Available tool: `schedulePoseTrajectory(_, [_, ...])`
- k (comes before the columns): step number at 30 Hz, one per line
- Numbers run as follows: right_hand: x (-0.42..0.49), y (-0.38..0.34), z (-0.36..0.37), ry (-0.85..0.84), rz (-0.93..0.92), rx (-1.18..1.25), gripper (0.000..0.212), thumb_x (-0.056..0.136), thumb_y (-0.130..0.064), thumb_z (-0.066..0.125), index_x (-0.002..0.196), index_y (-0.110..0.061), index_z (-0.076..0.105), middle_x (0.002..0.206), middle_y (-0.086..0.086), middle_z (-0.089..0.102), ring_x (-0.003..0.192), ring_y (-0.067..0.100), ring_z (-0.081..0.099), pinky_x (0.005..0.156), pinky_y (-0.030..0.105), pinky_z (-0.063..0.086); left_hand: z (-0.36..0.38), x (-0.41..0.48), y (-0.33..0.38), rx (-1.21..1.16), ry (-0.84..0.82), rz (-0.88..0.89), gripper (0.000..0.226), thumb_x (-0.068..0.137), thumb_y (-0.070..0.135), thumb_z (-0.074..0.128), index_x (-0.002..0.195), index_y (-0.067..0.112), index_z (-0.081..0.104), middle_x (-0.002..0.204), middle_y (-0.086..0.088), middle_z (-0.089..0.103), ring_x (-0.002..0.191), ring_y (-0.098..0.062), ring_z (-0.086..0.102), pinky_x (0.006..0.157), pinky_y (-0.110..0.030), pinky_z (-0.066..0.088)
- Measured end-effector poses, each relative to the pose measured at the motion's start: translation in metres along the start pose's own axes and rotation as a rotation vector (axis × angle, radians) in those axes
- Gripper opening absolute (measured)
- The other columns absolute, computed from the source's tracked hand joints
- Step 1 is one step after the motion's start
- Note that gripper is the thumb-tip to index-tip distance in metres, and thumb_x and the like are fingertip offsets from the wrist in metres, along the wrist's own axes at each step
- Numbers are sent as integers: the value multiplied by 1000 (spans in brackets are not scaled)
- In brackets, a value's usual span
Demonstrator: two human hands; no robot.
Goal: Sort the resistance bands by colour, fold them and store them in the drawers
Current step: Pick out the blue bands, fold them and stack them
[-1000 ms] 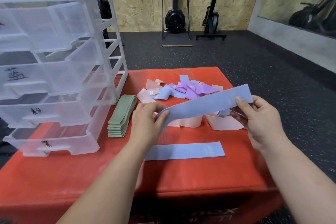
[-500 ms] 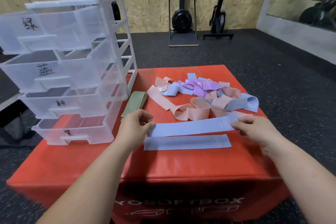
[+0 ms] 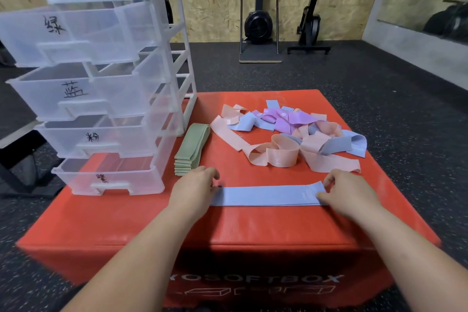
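A flat blue band (image 3: 266, 195) lies on the red soft box (image 3: 228, 230) near its front, stacked on another blue band so their edges line up. My left hand (image 3: 195, 185) grips the stack's left end with curled fingers. My right hand (image 3: 347, 192) pinches the right end, thumb on top. Beyond them lies a loose pile of pink, blue and purple bands (image 3: 291, 134). A stack of folded green bands (image 3: 190, 152) rests beside the clear drawer unit (image 3: 101, 99), whose four labelled drawers are pulled out.
The drawer unit stands on the box's left rear corner and overhangs its edge. Dark rubber floor surrounds the box. Rowing machines (image 3: 259, 23) stand against the far wooden wall, and a mirror runs along the right wall.
Both hands brought the blue band down from the air and laid it on top of the blue band lying on the box. The camera tilted up and the drawers came fully into view.
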State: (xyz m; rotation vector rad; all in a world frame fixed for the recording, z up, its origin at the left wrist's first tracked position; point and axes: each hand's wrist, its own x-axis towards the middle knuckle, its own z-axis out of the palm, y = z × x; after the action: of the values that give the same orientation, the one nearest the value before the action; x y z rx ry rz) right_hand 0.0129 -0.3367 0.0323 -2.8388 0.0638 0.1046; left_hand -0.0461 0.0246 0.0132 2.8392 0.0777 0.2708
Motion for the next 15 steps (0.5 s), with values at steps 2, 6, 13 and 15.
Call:
schedulePoseTrajectory(2, [1,3,-3,17,-29,-15,37,70,-44,80,97,-33,58,97,-10,65,95,20,61,81,38,55,-5,2,2,30,17,27,28,95,32,70,123,32,66,108,11,61,103,-17,60,75,-37,54])
schedulePoseTrajectory(6, [7,15,-20,-26,-227,49,60,70,-39,89,123,-36,61,123,-11,61,109,12,59,94,36,52,-20,8,-8,-115,-76,68,45,89,40,79,131,36,63,120,14,64,113,-16,60,91,-40,55])
schedulePoseTrajectory(13, [9,31,-20,-209,-424,2,65,74,-33,91,132,-43,63,129,-27,63,119,0,60,105,25,48,-28,-2,-21,-93,-296,171,77,77,40,91,145,40,55,130,20,61,119,-9,58,104,-35,50])
schedulePoseTrajectory(15, [12,32,-19,-186,-433,4,61,73,-35,91,128,-43,66,127,-28,66,118,0,61,104,30,51,-28,-3,-22,-93,-271,176,71,78,38,90,141,41,57,125,22,61,116,-8,59,100,-34,52])
